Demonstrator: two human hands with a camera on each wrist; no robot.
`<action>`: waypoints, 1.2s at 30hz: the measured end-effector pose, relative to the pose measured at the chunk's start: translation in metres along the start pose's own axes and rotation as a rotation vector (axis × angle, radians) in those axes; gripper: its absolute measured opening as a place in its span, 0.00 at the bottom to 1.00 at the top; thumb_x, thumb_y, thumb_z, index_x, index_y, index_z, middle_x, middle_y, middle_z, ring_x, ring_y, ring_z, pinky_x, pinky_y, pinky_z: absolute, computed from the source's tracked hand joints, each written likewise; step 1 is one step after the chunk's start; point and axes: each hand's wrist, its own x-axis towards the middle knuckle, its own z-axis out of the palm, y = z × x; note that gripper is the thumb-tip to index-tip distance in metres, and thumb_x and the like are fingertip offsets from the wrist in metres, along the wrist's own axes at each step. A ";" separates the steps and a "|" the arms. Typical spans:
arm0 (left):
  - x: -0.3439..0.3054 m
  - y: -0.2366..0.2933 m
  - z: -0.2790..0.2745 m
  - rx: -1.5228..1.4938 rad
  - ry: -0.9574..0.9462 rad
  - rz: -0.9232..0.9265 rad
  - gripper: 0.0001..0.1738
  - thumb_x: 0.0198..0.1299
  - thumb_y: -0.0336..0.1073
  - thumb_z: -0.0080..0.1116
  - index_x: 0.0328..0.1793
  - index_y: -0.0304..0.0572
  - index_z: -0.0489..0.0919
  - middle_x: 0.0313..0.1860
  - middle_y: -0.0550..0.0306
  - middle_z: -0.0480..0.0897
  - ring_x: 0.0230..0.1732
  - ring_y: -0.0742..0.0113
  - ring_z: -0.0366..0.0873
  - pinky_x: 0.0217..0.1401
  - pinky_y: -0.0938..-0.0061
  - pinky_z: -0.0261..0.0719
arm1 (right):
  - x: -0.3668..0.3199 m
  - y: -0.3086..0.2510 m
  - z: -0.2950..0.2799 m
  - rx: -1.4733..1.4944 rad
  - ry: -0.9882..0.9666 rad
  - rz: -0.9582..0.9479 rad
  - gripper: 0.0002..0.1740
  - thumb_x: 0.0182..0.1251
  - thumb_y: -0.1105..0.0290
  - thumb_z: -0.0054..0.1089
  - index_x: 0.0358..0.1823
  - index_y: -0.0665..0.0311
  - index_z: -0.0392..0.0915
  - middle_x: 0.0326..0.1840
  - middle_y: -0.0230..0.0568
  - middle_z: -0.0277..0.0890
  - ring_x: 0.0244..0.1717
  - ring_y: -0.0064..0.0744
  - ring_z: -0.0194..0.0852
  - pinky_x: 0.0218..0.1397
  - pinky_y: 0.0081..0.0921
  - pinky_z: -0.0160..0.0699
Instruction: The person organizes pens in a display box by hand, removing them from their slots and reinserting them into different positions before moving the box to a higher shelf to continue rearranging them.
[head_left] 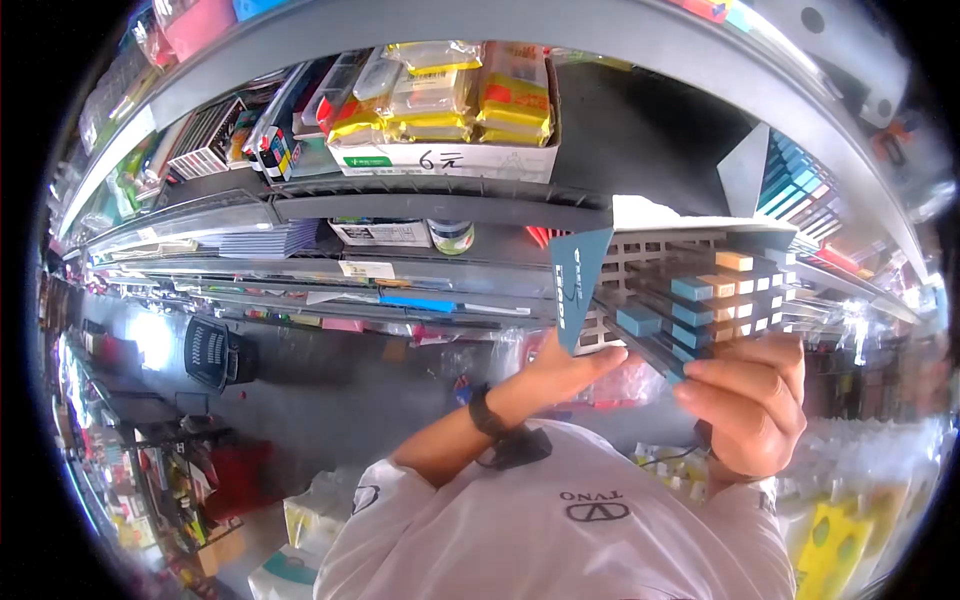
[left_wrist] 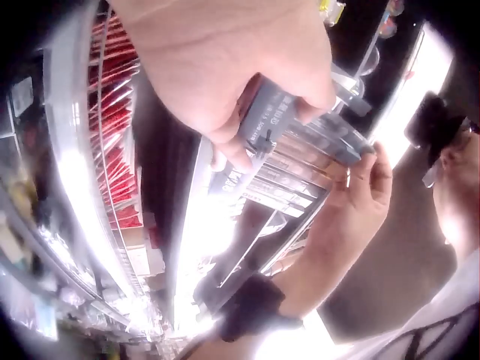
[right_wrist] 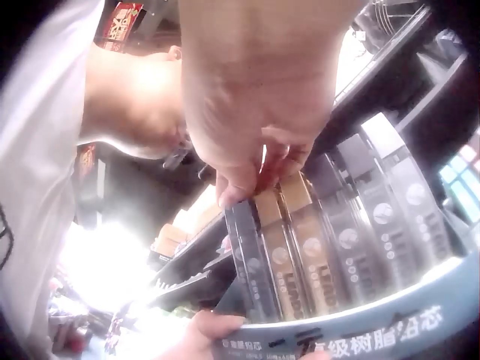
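Observation:
My left hand [head_left: 580, 368] holds a blue-grey display box [head_left: 580, 285] marked LEADS from beneath, its thumb along the lower edge. In the left wrist view its fingers curl round the box's end. Slim clear pencil-lead cases [right_wrist: 319, 262] with dark, orange and pale caps stand in a row inside the box. My right hand [head_left: 750, 400] is at the box's near side, and its thumb and fingers pinch the capped end of a dark pencil-lead case [right_wrist: 247, 262] at the row's end. The box is tilted, so the caps point towards me in the head view.
A shelf [head_left: 640, 150] ahead carries a white carton [head_left: 440, 160] of yellow-edged packets, with books to its left. Another teal display box [head_left: 745, 175] stands at the right of the shelf. Lower shelves run below, and a dark basket [head_left: 208, 355] sits on the floor at left.

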 end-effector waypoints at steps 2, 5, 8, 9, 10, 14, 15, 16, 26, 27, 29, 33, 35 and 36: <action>-0.003 -0.007 -0.012 0.156 0.045 -0.011 0.27 0.71 0.30 0.70 0.73 0.38 0.74 0.62 0.55 0.84 0.63 0.64 0.83 0.64 0.65 0.85 | -0.005 0.000 0.003 0.037 -0.005 0.016 0.21 0.43 0.67 0.77 0.44 0.58 0.92 0.44 0.31 0.89 0.39 0.30 0.80 0.39 0.26 0.72; -0.009 0.004 -0.009 0.223 0.018 0.041 0.27 0.70 0.30 0.70 0.73 0.38 0.75 0.61 0.56 0.85 0.61 0.65 0.83 0.61 0.66 0.85 | -0.015 0.000 0.003 0.068 0.011 0.043 0.20 0.44 0.67 0.77 0.44 0.58 0.92 0.43 0.32 0.89 0.39 0.30 0.80 0.38 0.28 0.72; -0.019 0.013 -0.010 0.334 0.025 -0.061 0.28 0.71 0.31 0.69 0.74 0.38 0.74 0.63 0.55 0.84 0.63 0.63 0.83 0.64 0.64 0.85 | -0.021 -0.002 -0.002 0.059 -0.014 0.129 0.20 0.46 0.69 0.76 0.45 0.59 0.92 0.43 0.33 0.89 0.39 0.32 0.81 0.39 0.29 0.73; -0.020 0.013 -0.010 0.352 0.027 -0.096 0.28 0.72 0.31 0.68 0.75 0.37 0.73 0.65 0.54 0.83 0.65 0.61 0.82 0.66 0.62 0.85 | -0.023 -0.001 -0.004 0.078 -0.037 0.155 0.21 0.47 0.75 0.75 0.47 0.60 0.91 0.45 0.33 0.88 0.42 0.35 0.81 0.41 0.30 0.74; -0.020 0.012 -0.009 0.369 0.028 -0.131 0.28 0.72 0.31 0.68 0.76 0.37 0.72 0.66 0.53 0.82 0.66 0.60 0.82 0.69 0.60 0.84 | -0.027 -0.001 -0.004 0.074 -0.042 0.174 0.21 0.47 0.76 0.74 0.47 0.61 0.91 0.46 0.33 0.88 0.43 0.35 0.80 0.42 0.31 0.74; -0.011 0.007 -0.004 0.276 -0.039 -0.138 0.29 0.75 0.31 0.63 0.79 0.36 0.68 0.73 0.48 0.78 0.73 0.52 0.77 0.80 0.51 0.78 | -0.040 -0.003 -0.003 0.022 -0.038 0.205 0.26 0.45 0.82 0.71 0.51 0.62 0.91 0.49 0.32 0.87 0.47 0.35 0.79 0.46 0.30 0.74; -0.010 0.005 -0.002 0.230 -0.057 -0.128 0.30 0.76 0.31 0.61 0.80 0.37 0.67 0.74 0.47 0.77 0.74 0.51 0.77 0.81 0.50 0.77 | -0.042 -0.003 -0.002 -0.007 -0.037 0.203 0.26 0.46 0.82 0.71 0.52 0.63 0.90 0.50 0.32 0.87 0.47 0.35 0.79 0.46 0.30 0.74; -0.009 0.003 0.000 0.185 -0.076 -0.118 0.30 0.77 0.31 0.60 0.81 0.37 0.66 0.75 0.47 0.76 0.75 0.50 0.76 0.82 0.48 0.76 | -0.045 -0.002 -0.002 -0.036 -0.037 0.203 0.26 0.46 0.82 0.71 0.52 0.63 0.90 0.50 0.32 0.87 0.47 0.35 0.79 0.46 0.30 0.73; 0.007 -0.028 0.015 -0.080 -0.137 -0.059 0.29 0.78 0.27 0.54 0.83 0.40 0.64 0.79 0.47 0.72 0.77 0.43 0.74 0.81 0.40 0.76 | -0.062 0.014 -0.021 -0.208 -0.054 0.216 0.26 0.54 0.71 0.77 0.58 0.63 0.88 0.56 0.30 0.87 0.55 0.34 0.81 0.50 0.31 0.73; 0.008 -0.031 0.017 -0.082 -0.149 -0.064 0.29 0.78 0.26 0.54 0.83 0.40 0.64 0.79 0.47 0.72 0.77 0.42 0.73 0.81 0.39 0.76 | -0.065 0.018 -0.023 -0.210 -0.049 0.219 0.27 0.55 0.71 0.77 0.60 0.64 0.88 0.57 0.31 0.86 0.55 0.34 0.81 0.50 0.31 0.73; 0.012 -0.035 0.020 -0.100 -0.183 -0.048 0.29 0.78 0.25 0.52 0.83 0.40 0.64 0.79 0.46 0.71 0.78 0.41 0.73 0.80 0.39 0.77 | -0.070 0.020 -0.030 -0.207 -0.045 0.238 0.28 0.55 0.71 0.76 0.60 0.64 0.87 0.58 0.32 0.86 0.55 0.34 0.81 0.50 0.32 0.73; 0.017 -0.041 0.020 0.005 -0.170 -0.074 0.30 0.78 0.24 0.52 0.83 0.41 0.63 0.79 0.46 0.71 0.79 0.40 0.72 0.78 0.38 0.79 | -0.090 0.024 -0.033 -0.179 0.001 0.268 0.32 0.52 0.73 0.75 0.63 0.66 0.86 0.59 0.33 0.85 0.55 0.35 0.82 0.49 0.33 0.73; 0.018 -0.046 0.028 0.018 -0.137 -0.072 0.29 0.77 0.26 0.54 0.82 0.41 0.64 0.79 0.46 0.72 0.78 0.40 0.74 0.77 0.38 0.80 | -0.095 0.024 -0.039 -0.138 -0.008 0.298 0.33 0.50 0.74 0.74 0.63 0.66 0.85 0.61 0.35 0.84 0.55 0.35 0.82 0.49 0.33 0.73; 0.019 -0.048 0.032 0.024 -0.121 -0.071 0.29 0.77 0.27 0.55 0.82 0.41 0.65 0.78 0.46 0.72 0.77 0.40 0.74 0.76 0.38 0.81 | -0.098 0.026 -0.041 -0.130 -0.012 0.315 0.33 0.50 0.74 0.74 0.63 0.66 0.85 0.61 0.35 0.84 0.56 0.35 0.82 0.49 0.33 0.73</action>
